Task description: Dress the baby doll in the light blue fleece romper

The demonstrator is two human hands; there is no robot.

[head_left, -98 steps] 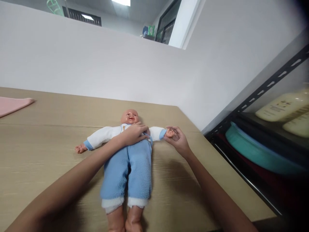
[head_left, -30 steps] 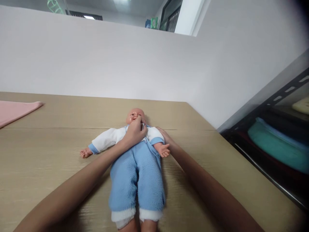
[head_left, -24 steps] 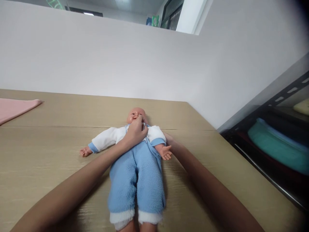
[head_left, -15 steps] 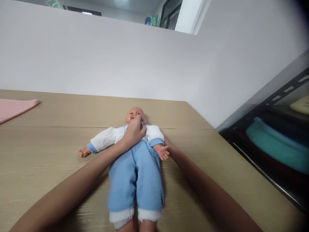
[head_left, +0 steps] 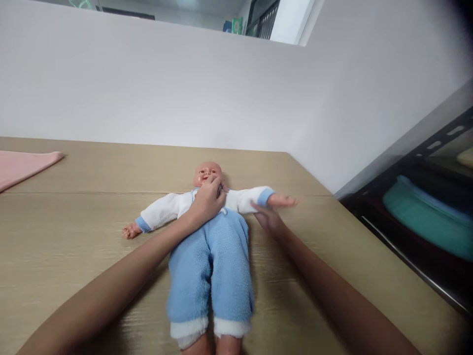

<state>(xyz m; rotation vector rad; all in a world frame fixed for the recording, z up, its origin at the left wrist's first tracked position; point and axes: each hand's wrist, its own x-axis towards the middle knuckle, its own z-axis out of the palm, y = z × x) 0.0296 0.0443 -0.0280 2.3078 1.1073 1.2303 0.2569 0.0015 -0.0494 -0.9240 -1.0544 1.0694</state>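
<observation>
A baby doll (head_left: pixel 210 241) in a white and light-blue fleece outfit lies on its back, legs toward me. My left hand (head_left: pixel 210 198) rests on its upper chest below the chin, fingers bent around the collar by the shoulder; the fingertips are partly hidden. On the right, my right hand (head_left: pixel 271 221) is just below the doll's outstretched sleeve (head_left: pixel 246 198), with a fingertip at the fabric. Its fingers are blurred, and whether they grip the sleeve does not show. The doll's other arm (head_left: pixel 158 212) stretches out to the left on the table.
The brown table (head_left: pixel 92 236) has a seam across it and meets a pale wall (head_left: pixel 158 84). A pink cloth (head_left: pixel 25 167) lies at the far left. Beside the table's right edge, a black rack (head_left: pixel 399 246) holds a teal item (head_left: pixel 424 222).
The doll's arm on the right has swung outward and up, from beside its body to straight out. My right hand has come out from behind that arm. My left hand stays on the chest.
</observation>
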